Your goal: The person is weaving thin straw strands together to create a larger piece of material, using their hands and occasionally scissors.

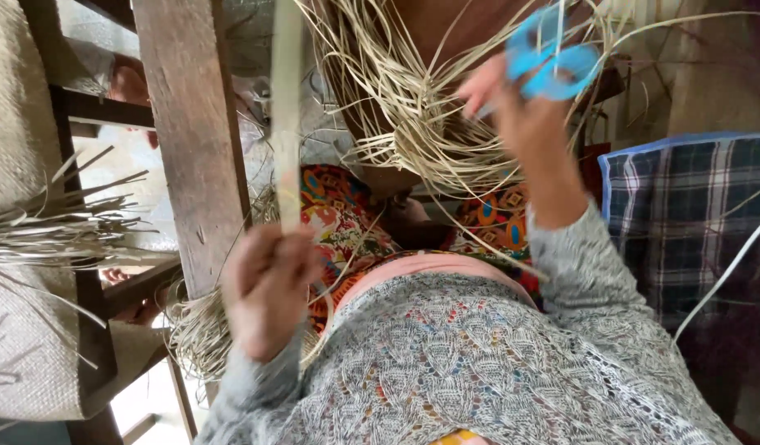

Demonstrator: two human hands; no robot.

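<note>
The left hand (268,292) is closed in a fist around a single flat pale strip (287,124), which rises straight up from the fist, just right of the wooden post (194,140). The right hand (520,115) is raised well right of the post, its fingers through the loops of a pair of blue-handled scissors (553,58); motion blur prevents telling whether the blades are parted or closed. Between the strip and the scissors hangs a loose bundle of straw-coloured fibres (413,115), spilling down toward a patterned cloth (347,214) over the lap. Left of the post lies a woven mat (21,107) with unwoven strip ends (75,222) projecting from its edge. Far right of the post is a checked fabric (685,222). Both arms wear grey knitted sleeves (577,272). Handling assessment: the strip appears light, thin and springy, stiff enough to stand upright when held low but likely to kink or split if bent sharply. Grip it flat between thumb and fingers near the lower end, as it is held now, keeping it taut. The bundled fibres appear tangle-prone; draw single strands out rather than pulling on the mass.
</note>
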